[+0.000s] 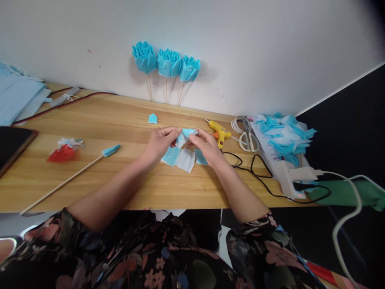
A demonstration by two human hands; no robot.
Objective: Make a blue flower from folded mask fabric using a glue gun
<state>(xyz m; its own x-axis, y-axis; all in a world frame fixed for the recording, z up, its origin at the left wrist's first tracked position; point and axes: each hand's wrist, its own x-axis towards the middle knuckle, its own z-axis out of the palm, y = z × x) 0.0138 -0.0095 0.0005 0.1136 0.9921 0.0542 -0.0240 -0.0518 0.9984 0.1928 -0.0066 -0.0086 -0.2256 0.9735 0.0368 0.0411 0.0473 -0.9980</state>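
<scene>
Head view: three flowers look done and one petal shaped, while our left hand's and right hand's fingers pinch a partly folded blue piece above squares left unfolded on the desk.

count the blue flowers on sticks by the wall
3: left flower, middle flower and right flower, side by side against the wall. None appears hidden.

On table: fabric pieces centre; glue gun, then scissors, right; stick left; three flowers behind, by wall.
</scene>
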